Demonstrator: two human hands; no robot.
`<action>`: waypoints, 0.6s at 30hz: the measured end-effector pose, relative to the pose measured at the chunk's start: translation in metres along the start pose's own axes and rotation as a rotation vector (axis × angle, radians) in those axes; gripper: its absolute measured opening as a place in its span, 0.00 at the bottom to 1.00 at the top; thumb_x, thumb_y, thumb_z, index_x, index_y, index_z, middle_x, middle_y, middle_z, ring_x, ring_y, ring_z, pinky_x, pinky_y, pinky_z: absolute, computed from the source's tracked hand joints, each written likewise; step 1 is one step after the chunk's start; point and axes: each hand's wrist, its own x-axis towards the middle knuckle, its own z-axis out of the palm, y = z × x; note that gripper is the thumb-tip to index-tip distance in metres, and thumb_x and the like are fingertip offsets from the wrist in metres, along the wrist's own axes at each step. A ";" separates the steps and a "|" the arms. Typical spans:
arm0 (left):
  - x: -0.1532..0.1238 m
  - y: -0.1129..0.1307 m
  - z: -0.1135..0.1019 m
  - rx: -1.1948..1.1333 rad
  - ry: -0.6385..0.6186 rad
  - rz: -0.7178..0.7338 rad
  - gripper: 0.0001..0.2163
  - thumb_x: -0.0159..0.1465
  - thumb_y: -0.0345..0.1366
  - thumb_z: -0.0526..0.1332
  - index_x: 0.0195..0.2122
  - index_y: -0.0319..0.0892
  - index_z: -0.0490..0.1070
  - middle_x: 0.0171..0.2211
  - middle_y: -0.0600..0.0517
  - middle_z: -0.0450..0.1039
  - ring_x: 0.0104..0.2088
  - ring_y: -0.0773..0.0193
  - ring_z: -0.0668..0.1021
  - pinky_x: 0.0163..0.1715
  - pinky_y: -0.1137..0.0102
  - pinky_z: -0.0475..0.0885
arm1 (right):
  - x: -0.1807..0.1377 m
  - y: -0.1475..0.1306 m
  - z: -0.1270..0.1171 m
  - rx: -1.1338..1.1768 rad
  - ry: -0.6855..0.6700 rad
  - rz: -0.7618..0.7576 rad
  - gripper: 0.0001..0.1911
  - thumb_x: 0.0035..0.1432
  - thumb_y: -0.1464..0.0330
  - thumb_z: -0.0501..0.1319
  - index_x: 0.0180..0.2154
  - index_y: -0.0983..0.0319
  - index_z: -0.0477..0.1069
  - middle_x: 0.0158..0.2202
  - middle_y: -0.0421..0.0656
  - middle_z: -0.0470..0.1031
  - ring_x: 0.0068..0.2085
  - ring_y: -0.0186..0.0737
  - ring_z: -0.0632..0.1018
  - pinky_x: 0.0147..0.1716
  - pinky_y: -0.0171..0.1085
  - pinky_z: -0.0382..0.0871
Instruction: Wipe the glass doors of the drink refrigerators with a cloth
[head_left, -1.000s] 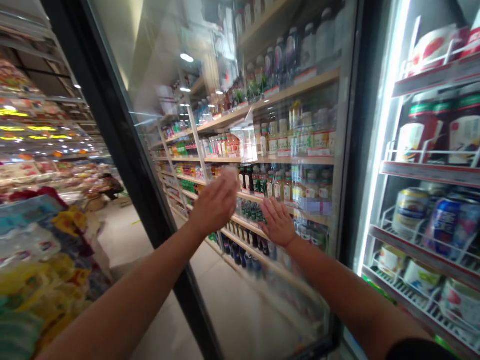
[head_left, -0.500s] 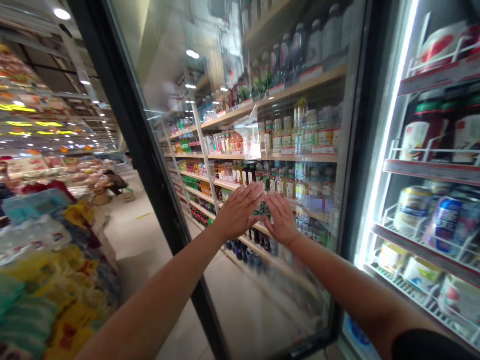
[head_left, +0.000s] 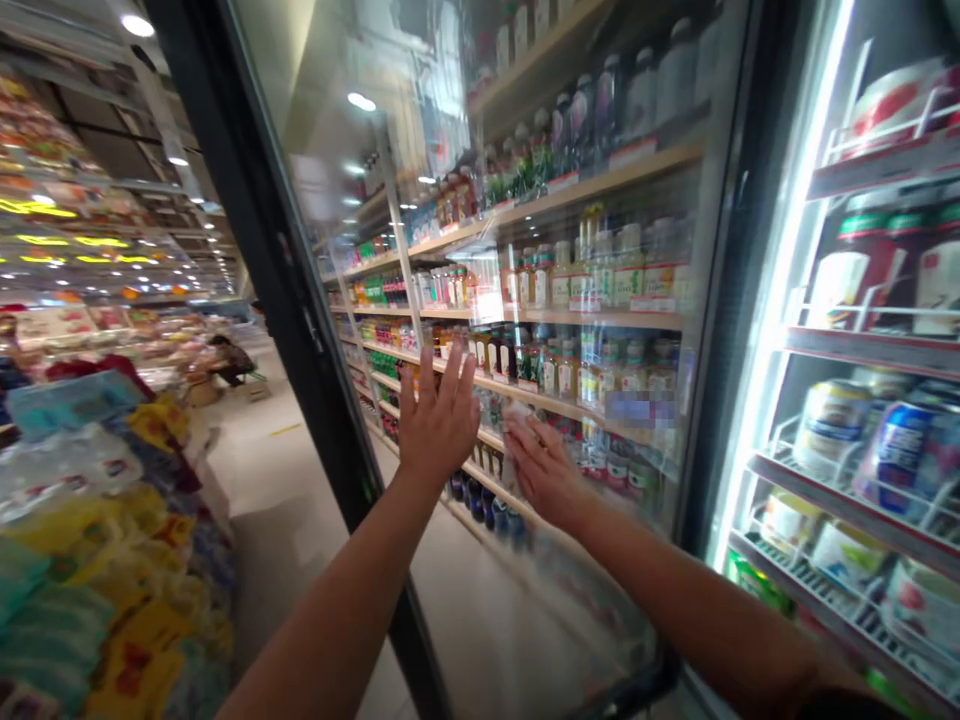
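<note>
An open glass fridge door (head_left: pixel 540 600) with a black frame swings out in front of me. Through its pane I see long wooden shelves of bottles. My left hand (head_left: pixel 437 425) lies flat against the glass with fingers spread and pointing up. My right hand (head_left: pixel 541 467) presses the glass just to its right, fingers stretched out toward the left. Neither hand holds anything. The two hands are close together, near the middle of the pane.
The lit fridge interior (head_left: pixel 862 420) at the right has wire racks with cans and tubs. Stacked yellow and blue packaged goods (head_left: pixel 97 560) fill the left. A pale aisle floor (head_left: pixel 277 480) runs back, where a person (head_left: pixel 229 358) crouches far off.
My left hand has turned from pointing right to pointing up and drawn away from the right hand. My right hand has slid lower on the glass. The view has shifted slightly.
</note>
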 end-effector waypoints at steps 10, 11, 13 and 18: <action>0.001 0.009 0.005 -0.043 0.014 -0.053 0.31 0.69 0.35 0.53 0.72 0.46 0.42 0.70 0.47 0.47 0.71 0.47 0.43 0.68 0.38 0.42 | 0.028 0.041 -0.008 0.015 0.234 0.167 0.33 0.65 0.78 0.50 0.70 0.59 0.50 0.59 0.52 0.67 0.64 0.49 0.65 0.63 0.49 0.64; 0.000 0.009 0.006 -0.049 0.040 -0.058 0.31 0.69 0.35 0.53 0.72 0.46 0.42 0.70 0.46 0.47 0.71 0.47 0.43 0.68 0.38 0.41 | 0.023 0.034 -0.004 0.018 0.178 0.057 0.34 0.65 0.78 0.51 0.70 0.58 0.49 0.59 0.51 0.68 0.65 0.48 0.65 0.64 0.48 0.63; -0.006 0.011 0.007 -0.046 0.089 -0.055 0.31 0.69 0.35 0.53 0.72 0.44 0.42 0.70 0.44 0.47 0.71 0.48 0.45 0.69 0.40 0.40 | 0.022 0.026 0.000 0.017 0.072 -0.091 0.36 0.65 0.78 0.51 0.71 0.58 0.47 0.61 0.48 0.67 0.66 0.47 0.63 0.66 0.48 0.62; -0.047 0.025 0.018 0.025 -0.007 0.071 0.32 0.68 0.36 0.56 0.71 0.44 0.46 0.67 0.45 0.56 0.70 0.51 0.50 0.71 0.46 0.38 | 0.068 0.043 -0.007 -0.027 0.177 0.091 0.38 0.65 0.79 0.48 0.72 0.55 0.39 0.69 0.46 0.58 0.69 0.45 0.58 0.67 0.50 0.59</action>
